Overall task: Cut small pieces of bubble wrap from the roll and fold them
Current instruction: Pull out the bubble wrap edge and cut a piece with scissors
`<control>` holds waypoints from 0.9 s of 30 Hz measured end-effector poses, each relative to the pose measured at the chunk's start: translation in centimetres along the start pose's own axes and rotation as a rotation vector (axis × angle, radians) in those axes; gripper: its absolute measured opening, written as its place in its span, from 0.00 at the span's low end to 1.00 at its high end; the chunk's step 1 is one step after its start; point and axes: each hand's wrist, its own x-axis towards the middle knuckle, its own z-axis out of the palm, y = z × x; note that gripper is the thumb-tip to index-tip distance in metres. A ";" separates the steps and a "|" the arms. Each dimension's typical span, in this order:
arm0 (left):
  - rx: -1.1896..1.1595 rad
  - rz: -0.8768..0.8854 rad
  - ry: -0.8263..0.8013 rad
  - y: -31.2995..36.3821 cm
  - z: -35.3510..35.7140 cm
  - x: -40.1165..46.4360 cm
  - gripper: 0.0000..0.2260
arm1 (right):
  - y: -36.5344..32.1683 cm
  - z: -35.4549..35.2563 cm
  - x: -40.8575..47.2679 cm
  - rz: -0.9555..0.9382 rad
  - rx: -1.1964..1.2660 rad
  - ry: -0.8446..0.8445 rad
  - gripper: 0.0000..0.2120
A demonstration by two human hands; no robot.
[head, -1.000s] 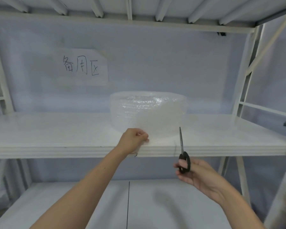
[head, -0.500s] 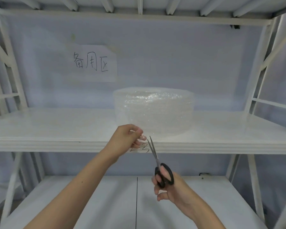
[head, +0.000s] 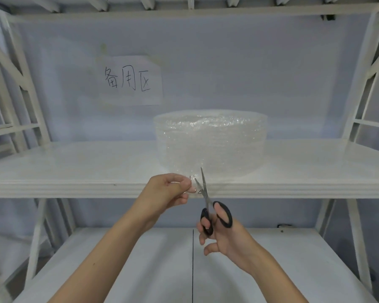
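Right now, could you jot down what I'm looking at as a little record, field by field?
Place: white metal shelf unit
Material: bubble wrap roll, standing on the middle shelf
Left hand: pinching the loose edge of the wrap at the shelf's front
Right hand: holding black-handled scissors
Scissors: blades open, pointing up, just right of the pinched edge
Wall: paper sign with handwritten characters
Cut pieces: none visible

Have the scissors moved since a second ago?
Yes. The scissors went left along the shelf edge toward the left hand, blades now open.
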 end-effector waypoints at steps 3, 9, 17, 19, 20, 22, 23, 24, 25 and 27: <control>0.023 -0.012 0.017 -0.2 -0.4 0.1 0.04 | -0.3 -0.4 0.7 -0.001 0.039 -0.025 0.23; 0.070 -0.018 0.031 -0.3 -1.0 0.6 0.07 | -0.9 -0.9 1.3 -0.027 -0.021 -0.050 0.27; 0.071 0.046 0.103 -0.4 -0.8 0.6 0.06 | -0.8 -0.6 1.7 -0.107 -0.115 0.059 0.16; 0.077 0.057 0.117 -0.4 -0.9 0.7 0.05 | -0.7 -0.5 1.7 -0.113 -0.128 0.067 0.17; 0.077 0.061 0.119 -0.4 -1.0 0.7 0.05 | -0.7 -0.5 1.7 -0.111 -0.125 0.065 0.17; 0.068 0.062 0.116 -0.4 -1.0 0.7 0.04 | -0.7 -0.6 1.7 -0.101 -0.105 0.046 0.17; 0.063 0.063 0.115 -0.5 -1.0 0.7 0.04 | -0.7 -0.7 1.7 -0.095 -0.095 0.027 0.17; 0.058 0.062 0.114 -0.5 -1.1 0.7 0.04 | -0.8 -0.8 1.7 -0.087 -0.086 0.005 0.18; 0.054 0.061 0.112 -0.6 -1.1 0.7 0.05 | -0.8 -0.8 1.7 -0.079 -0.078 -0.017 0.20; 0.047 0.056 0.102 -0.8 -1.2 0.7 0.06 | -1.0 -0.8 2.0 -0.066 -0.079 -0.042 0.22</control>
